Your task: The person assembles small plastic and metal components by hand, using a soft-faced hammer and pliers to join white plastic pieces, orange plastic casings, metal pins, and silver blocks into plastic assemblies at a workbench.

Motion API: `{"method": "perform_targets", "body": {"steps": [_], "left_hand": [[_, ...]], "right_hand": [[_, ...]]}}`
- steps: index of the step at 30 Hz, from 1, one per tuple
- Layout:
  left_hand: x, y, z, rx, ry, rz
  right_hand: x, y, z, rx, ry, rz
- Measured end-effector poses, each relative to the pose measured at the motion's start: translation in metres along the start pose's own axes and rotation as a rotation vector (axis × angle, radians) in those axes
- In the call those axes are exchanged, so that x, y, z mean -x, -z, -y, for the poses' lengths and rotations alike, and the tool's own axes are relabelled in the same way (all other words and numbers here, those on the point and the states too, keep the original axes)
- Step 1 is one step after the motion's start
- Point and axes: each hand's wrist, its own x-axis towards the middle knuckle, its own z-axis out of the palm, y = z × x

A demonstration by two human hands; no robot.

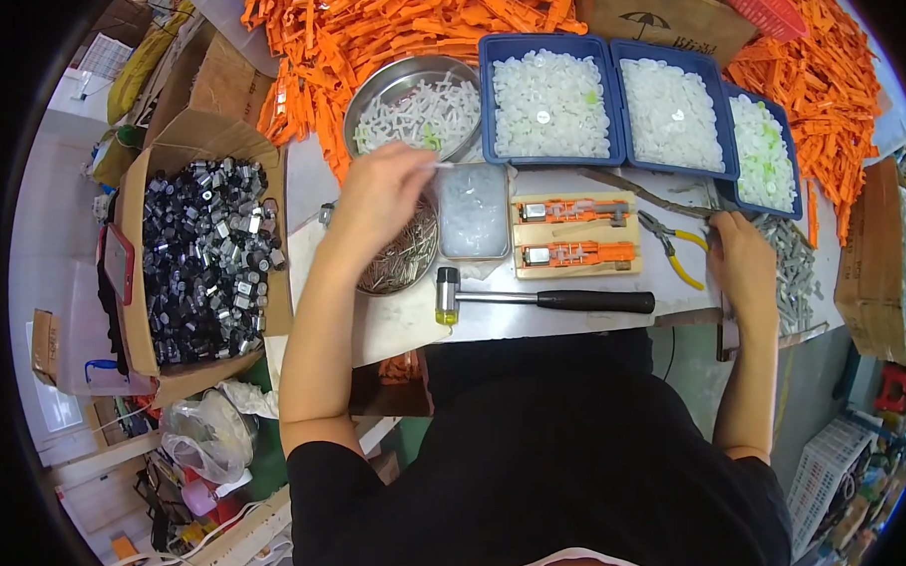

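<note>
My left hand (388,190) is raised over the near edge of a round metal bowl (360,85) of white plastic pieces. Its fingers pinch a small white plastic piece (443,165), beside a clear tub of translucent grease-like stuff (474,214). At the right, my right hand (743,255) rests by a pile of grey plastic parts (790,271), fingers curled; what they hold, if anything, is hidden. Between the hands, a wooden fixture (576,235) carries two orange housings (602,254), each with a small silver motor and gears. Yellow-handled pliers (683,247) lie just left of my right hand.
A hammer (543,300) lies along the table's front. Under my left forearm sits a bowl of metal pins (402,260). Blue trays (620,157) of white parts stand behind, with orange housings (404,25) heaped beyond. A cardboard box (275,334) of motors is at left.
</note>
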Motion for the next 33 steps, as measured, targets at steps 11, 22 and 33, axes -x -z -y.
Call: {"method": "perform_targets", "body": {"steps": [11,22,33], "left_hand": [[-0.008,-0.034,-0.023,-0.360,-0.144,0.190],[0.019,-0.026,-0.060,0.932,0.332,-0.120],[0.023,-0.055,-0.081,1.131,0.391,-0.006]], "right_hand": [[-0.002,0.008,-0.008,-0.277,0.067,-0.133],[-0.037,0.002,0.087,-1.308,0.275,0.102],[-0.034,0.001,0.111,-1.283,0.233,0.222]]}}
